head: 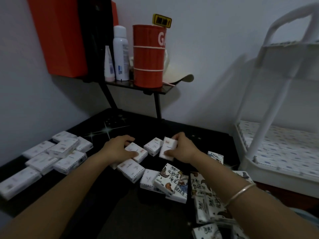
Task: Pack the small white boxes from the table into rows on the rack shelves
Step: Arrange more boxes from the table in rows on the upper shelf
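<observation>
Head view: left hand [119,148] has its fingers curled round a small white box [138,152] lying on the black table [164,128]. Right hand [183,147] pinches a second box [168,149], tipped up on edge. Loose boxes [51,156] are heaped at the left, printed packs [170,178] near the right forearm. White rack [259,135] stands at the right, its lower shelf [284,149] lined with boxes.

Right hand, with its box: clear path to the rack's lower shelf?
Likely yes. The right hand grips a box; the rack stands close on its right, its near side open. The lower shelf looks mostly filled with rows, so room is doubtful.
</observation>
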`<action>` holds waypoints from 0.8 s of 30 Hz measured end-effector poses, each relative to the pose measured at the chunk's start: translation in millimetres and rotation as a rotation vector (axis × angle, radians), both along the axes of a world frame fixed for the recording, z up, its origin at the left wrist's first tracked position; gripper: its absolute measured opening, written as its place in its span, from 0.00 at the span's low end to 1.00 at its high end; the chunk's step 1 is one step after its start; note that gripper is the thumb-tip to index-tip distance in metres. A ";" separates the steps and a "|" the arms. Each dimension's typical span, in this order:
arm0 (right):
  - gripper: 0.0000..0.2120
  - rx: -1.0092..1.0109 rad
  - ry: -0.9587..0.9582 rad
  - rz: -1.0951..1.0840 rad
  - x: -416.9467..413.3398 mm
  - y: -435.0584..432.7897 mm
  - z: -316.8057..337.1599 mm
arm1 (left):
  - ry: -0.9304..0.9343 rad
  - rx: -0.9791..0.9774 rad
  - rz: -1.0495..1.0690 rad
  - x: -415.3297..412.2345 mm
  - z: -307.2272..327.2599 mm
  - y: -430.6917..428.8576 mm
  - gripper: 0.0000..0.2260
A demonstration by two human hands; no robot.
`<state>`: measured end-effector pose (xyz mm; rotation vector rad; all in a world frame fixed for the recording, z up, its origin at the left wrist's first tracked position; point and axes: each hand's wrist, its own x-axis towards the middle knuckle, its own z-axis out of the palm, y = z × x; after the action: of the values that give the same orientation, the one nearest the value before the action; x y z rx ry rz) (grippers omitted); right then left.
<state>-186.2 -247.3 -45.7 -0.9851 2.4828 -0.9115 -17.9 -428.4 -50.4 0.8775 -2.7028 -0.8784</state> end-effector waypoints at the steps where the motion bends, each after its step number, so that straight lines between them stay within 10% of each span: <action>1: 0.25 -0.034 0.010 0.003 0.3 2.4 0.7 | 0.029 -0.008 -0.008 -0.1 2.3 2.5 0.30; 24: 0.11 -0.581 -0.152 -0.091 3.9 238.3 158.7 | 0.606 0.407 -0.384 -67.2 162.7 213.1 0.14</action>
<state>-182.3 -9.1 113.1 -0.9185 2.1858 -1.7277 -85.1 -215.3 112.4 0.0834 -2.2049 -1.5151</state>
